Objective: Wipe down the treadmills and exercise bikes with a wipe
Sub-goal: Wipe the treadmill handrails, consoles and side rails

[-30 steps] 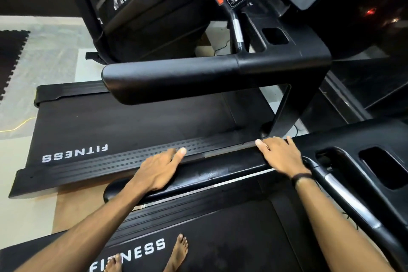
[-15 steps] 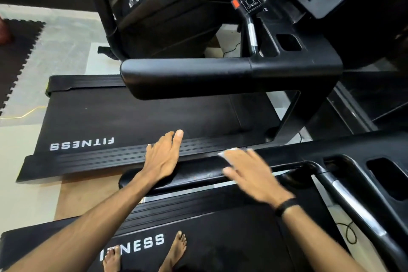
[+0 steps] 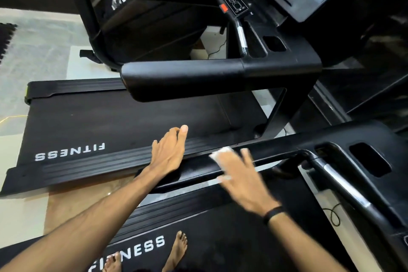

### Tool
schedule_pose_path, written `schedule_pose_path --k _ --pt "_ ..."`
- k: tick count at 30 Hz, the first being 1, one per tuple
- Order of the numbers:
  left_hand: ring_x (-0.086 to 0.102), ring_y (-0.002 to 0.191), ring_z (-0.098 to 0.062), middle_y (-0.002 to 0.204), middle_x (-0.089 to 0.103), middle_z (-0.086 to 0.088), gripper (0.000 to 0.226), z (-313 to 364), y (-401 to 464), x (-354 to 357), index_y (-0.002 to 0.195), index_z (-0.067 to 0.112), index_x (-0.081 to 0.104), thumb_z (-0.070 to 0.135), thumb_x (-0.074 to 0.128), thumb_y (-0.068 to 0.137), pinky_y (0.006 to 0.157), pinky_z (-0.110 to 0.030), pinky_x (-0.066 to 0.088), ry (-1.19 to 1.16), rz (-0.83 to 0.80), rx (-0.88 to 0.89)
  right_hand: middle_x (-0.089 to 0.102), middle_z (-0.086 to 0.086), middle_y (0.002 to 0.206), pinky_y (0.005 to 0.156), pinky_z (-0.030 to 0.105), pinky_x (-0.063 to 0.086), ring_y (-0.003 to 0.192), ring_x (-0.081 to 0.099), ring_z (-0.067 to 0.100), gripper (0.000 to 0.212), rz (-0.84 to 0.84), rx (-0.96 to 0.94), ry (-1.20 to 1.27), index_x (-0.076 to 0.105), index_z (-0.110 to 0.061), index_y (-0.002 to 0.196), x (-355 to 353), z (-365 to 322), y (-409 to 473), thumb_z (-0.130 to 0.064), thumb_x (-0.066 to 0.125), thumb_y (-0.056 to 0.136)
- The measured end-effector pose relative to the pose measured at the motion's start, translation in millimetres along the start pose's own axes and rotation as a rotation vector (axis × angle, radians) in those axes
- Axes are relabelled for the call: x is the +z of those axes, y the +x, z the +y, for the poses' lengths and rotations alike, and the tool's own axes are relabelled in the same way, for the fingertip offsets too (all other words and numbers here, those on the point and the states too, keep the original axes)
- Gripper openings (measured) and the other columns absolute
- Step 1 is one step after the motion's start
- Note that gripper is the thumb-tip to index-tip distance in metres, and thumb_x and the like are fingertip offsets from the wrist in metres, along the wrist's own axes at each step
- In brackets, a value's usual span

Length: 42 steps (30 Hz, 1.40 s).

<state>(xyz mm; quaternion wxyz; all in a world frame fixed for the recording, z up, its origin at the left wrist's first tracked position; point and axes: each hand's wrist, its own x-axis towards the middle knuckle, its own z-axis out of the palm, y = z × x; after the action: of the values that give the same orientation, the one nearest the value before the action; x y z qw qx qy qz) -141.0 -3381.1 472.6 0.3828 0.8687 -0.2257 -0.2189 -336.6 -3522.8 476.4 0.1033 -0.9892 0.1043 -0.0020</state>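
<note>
The wipe (image 3: pixel 221 154) lies flat under the right hand's (image 3: pixel 244 180) outstretched fingers (image 3: pixel 247 157) on the handrail (image 3: pixel 194 172).

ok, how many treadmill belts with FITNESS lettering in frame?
2. The near belt is under the person's feet; the far belt lies on the neighbouring treadmill, beyond the handrail. More machines may sit out of view.

The left hand (image 3: pixel 169 153) lies palm down with its fingers straight and close together, the forearm reaching in from the lower left. The right hand (image 3: pixel 241 180) is blurred, palm down with fingers spread and straight, a dark band round its wrist; it seems to be pressing flat rather than gripping. Two bare feet show at the bottom edge.
</note>
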Motion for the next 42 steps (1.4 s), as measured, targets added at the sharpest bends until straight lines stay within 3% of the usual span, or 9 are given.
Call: schedule_pose_path --k 5,10,14,18,23,28,32,38,42 --pt "0.042 0.087 -0.023 0.095 0.058 0.002 0.060 -7.4 -10.7 -19.5 0.117 0.016 0.053 0.058 0.013 0.101 0.109 -0.054 0.030 0.021 -0.030 0.036 0.046 -0.003 0.145 0.120 0.055 0.004 0.144 0.030 0.015 0.049 0.059 0.640 -0.070 0.047 -0.021 0.138 -24.5 99.1 -20.5 -0.045 0.026 0.101" --pt "0.048 0.091 -0.028 0.094 0.057 0.004 0.059 -33.2 -17.4 -39.0 0.115 0.016 0.053 0.058 0.013 0.102 0.109 -0.056 0.030 -0.008 -0.026 0.013 0.052 -0.003 0.102 0.097 0.042 0.032 0.103 0.049 0.026 0.028 0.240 0.379 -0.013 0.056 -0.017 0.102 23.8 -59.7 29.9 -0.041 0.049 0.092" --pt "0.047 0.099 -0.029 0.096 0.052 0.005 0.059 -48.4 -18.5 -56.8 0.116 0.017 0.052 0.058 0.013 0.102 0.108 -0.052 0.031 -0.063 -0.029 -0.053 0.053 0.003 0.119 0.109 0.039 0.030 0.117 0.043 0.024 0.049 0.102 0.085 0.096 0.056 -0.013 0.119 60.3 -194.5 54.1 -0.055 0.040 0.097" --pt "0.050 0.113 -0.034 0.102 0.049 -0.001 0.062 -65.1 -21.4 -79.7 0.127 0.015 0.052 0.057 0.013 0.103 0.103 -0.046 0.033 -0.070 -0.026 -0.071 0.056 -0.001 0.118 0.101 0.038 0.037 0.115 0.050 0.022 0.038 0.021 -0.105 0.116 0.054 -0.016 0.125 44.7 -175.2 56.6 -0.043 0.046 0.100" --pt "0.049 0.106 -0.033 0.102 0.050 -0.003 0.063 -84.6 -31.5 -92.9 0.124 0.015 0.051 0.059 0.011 0.102 0.093 -0.042 0.032 -0.081 -0.079 -0.055 0.058 -0.007 0.119 0.116 0.041 0.019 0.128 0.046 0.017 0.050 0.111 0.396 -0.036 0.058 -0.023 0.122 37.8 -96.7 43.5 -0.052 0.026 0.098" --pt "0.047 0.099 -0.023 0.093 0.055 0.009 0.061 -91.7 -45.7 -91.7 0.112 0.020 0.053 0.065 0.014 0.099 0.086 -0.039 0.032 -0.151 -0.206 -0.019 0.056 0.006 0.121 0.114 0.049 0.028 0.127 0.046 0.032 0.046 0.269 0.441 0.010 0.057 -0.011 0.119 73.2 -194.1 53.9 -0.047 0.040 0.097" --pt "0.056 0.096 -0.015 0.099 0.052 0.014 0.052 -92.6 -45.6 -84.9 0.098 0.031 0.047 0.078 0.029 0.085 0.093 -0.043 0.044 -0.314 -0.310 0.075 0.023 0.013 0.163 0.124 0.049 0.008 0.154 0.010 0.028 0.070 0.343 0.513 -0.026 0.026 -0.005 0.155 107.7 -246.5 40.7 -0.041 0.043 0.098" --pt "0.051 0.120 0.002 0.128 0.058 0.021 0.068 -98.3 -40.6 -66.6 0.118 0.036 0.063 0.088 0.042 0.079 0.111 -0.031 0.034 -0.320 -0.450 0.044 -0.035 0.012 0.159 0.122 0.035 -0.014 0.150 -0.026 0.026 0.097 0.516 0.778 0.440 -0.031 -0.011 0.151 128.7 -273.9 52.6 -0.050 0.040 0.097" --pt "0.055 0.083 -0.001 0.087 0.063 0.014 0.055 -88.0 -44.5 -70.7 0.083 0.033 0.058 0.080 0.031 0.089 0.085 -0.026 0.043 -0.185 -0.489 0.088 -0.041 -0.002 0.156 0.124 0.035 -0.011 0.146 -0.032 0.008 0.097 0.825 1.065 0.988 -0.033 -0.014 0.150 108.0 -254.9 93.5 -0.070 0.021 0.092"
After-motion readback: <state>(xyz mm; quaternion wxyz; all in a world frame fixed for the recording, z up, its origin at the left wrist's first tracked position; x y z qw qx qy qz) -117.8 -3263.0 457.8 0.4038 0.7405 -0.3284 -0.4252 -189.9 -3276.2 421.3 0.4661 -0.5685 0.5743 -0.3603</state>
